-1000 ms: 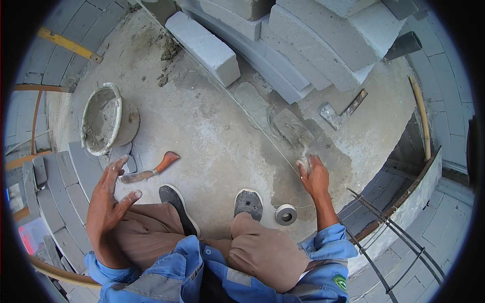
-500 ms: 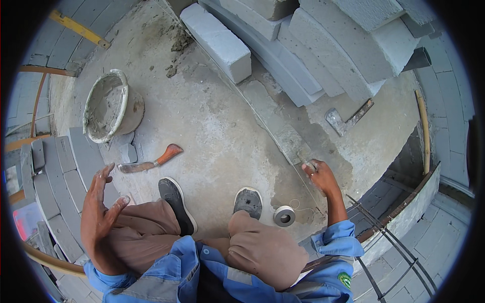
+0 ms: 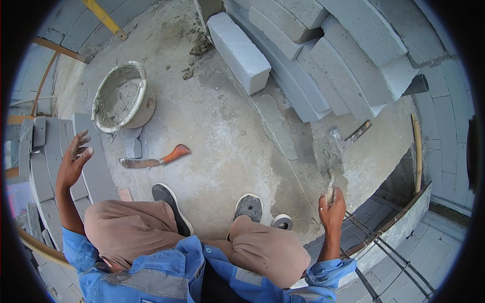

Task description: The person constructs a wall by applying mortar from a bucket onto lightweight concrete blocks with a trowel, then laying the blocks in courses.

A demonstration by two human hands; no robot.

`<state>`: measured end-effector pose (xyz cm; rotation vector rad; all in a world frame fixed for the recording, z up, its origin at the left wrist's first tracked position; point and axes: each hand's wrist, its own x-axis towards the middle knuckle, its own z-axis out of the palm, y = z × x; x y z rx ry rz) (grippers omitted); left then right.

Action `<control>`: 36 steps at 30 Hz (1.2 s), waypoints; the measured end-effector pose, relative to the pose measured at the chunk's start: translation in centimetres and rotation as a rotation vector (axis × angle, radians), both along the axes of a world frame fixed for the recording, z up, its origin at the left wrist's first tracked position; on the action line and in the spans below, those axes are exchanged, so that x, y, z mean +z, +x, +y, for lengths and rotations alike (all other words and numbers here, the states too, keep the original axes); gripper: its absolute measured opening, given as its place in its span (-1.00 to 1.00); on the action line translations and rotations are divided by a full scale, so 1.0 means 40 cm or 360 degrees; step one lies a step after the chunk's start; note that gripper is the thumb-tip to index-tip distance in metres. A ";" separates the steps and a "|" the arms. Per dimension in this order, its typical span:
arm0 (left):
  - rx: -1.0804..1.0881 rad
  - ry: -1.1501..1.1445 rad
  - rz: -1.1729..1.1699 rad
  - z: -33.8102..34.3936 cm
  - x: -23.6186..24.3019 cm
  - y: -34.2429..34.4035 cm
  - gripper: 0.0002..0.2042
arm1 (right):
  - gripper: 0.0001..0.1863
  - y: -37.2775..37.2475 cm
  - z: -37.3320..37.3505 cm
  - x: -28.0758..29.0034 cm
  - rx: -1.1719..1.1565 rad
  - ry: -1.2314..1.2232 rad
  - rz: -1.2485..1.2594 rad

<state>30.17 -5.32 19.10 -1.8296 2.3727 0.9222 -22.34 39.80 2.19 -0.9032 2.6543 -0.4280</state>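
My right hand [image 3: 331, 204] grips the pale handle of a mortar-coated trowel [image 3: 327, 156], its blade raised to the right of a taut string [image 3: 290, 164]. Left of the trowel a strip of wet mortar [image 3: 273, 121] lies along the string, near a white block [image 3: 237, 50]. On my left side my empty left hand [image 3: 76, 159] hovers by stacked grey blocks, fingers apart and curved. A bucket of mortar [image 3: 118, 98] stands beyond it. A long-bladed tool with an orange handle [image 3: 172, 155] lies on the concrete floor.
Large blocks [image 3: 348, 55] are stacked at upper right, with an angled metal tool [image 3: 358, 132] before them. At right are a floor opening [image 3: 394, 187] and rebar [image 3: 389, 250]. A roll with thin line [image 3: 282, 222] lies by my right shoe. Grey blocks [image 3: 48, 187] are piled at left.
My right hand has moved right and down with the trowel, its blade now right of the mortar strip. My left hand has moved left and up. The view has shifted slightly.
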 end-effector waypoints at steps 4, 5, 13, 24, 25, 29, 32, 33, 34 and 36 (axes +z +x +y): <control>0.0365 -0.0368 0.0045 -0.229 -0.223 0.263 -0.19 | -0.61 0.052 -0.149 0.077 0.0122 -0.0357 -0.0152; 0.0618 -0.0318 0.0065 -0.261 -0.285 0.283 -0.13 | -0.61 0.069 -0.184 0.093 0.0151 -0.0350 -0.0132; 0.1169 0.0238 0.1682 -0.402 -0.539 0.195 -0.06 | -0.59 0.245 -0.515 0.208 0.0936 -0.0314 0.0009; 0.1079 0.0051 0.2536 -0.227 -0.515 0.024 -0.28 | -0.75 0.585 -1.051 0.279 0.1742 0.0204 0.0527; 0.1087 0.0067 0.2551 -0.220 -0.513 0.000 -0.28 | -0.76 0.604 -1.090 0.255 0.1797 0.0281 0.0684; 0.1012 0.0074 0.2672 -0.209 -0.513 -0.050 -0.34 | -0.78 0.693 -1.170 0.180 0.1925 0.0489 0.0807; 0.0925 0.0044 0.2602 -0.188 -0.508 -0.066 -0.37 | -0.76 0.753 -1.166 0.165 0.2018 0.0646 0.0531; 0.0926 0.0046 0.2595 -0.179 -0.500 -0.080 -0.37 | -0.76 0.755 -1.166 0.168 0.2018 0.0645 0.0524; 0.0913 -0.0005 0.2525 -0.170 -0.494 -0.088 -0.37 | -0.76 0.755 -1.165 0.172 0.2008 0.0715 0.0389; 0.0872 -0.0092 0.2376 -0.155 -0.496 -0.099 -0.36 | -0.76 0.755 -1.154 0.179 0.1990 0.0784 0.0246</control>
